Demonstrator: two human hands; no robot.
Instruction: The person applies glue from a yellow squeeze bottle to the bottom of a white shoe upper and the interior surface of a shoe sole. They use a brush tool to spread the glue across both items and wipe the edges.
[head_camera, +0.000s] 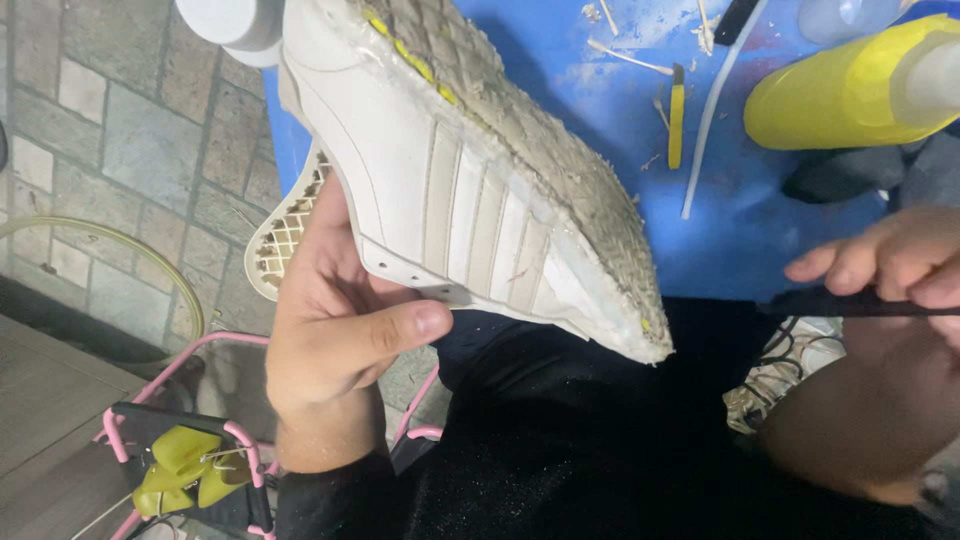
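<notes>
My left hand (345, 330) grips a white sneaker (470, 190) with pale beige stripes, thumb pressed on its side near the eyelets. The shoe is tipped so its worn, dirty sole (520, 130) faces up and to the right, toe pointing toward my lap. My right hand (890, 260) sits at the right edge, fingers closed on a thin black tool (850, 305) that points left toward the toe of the shoe. The tool tip stays apart from the shoe.
A blue work surface (760, 230) behind the shoe carries a yellow bottle (850, 90), a yellow-handled blade (677, 115), a white strip (715, 110) and scraps. A pink metal frame (190, 360) with yellow clips (185, 470) stands at lower left on stone paving.
</notes>
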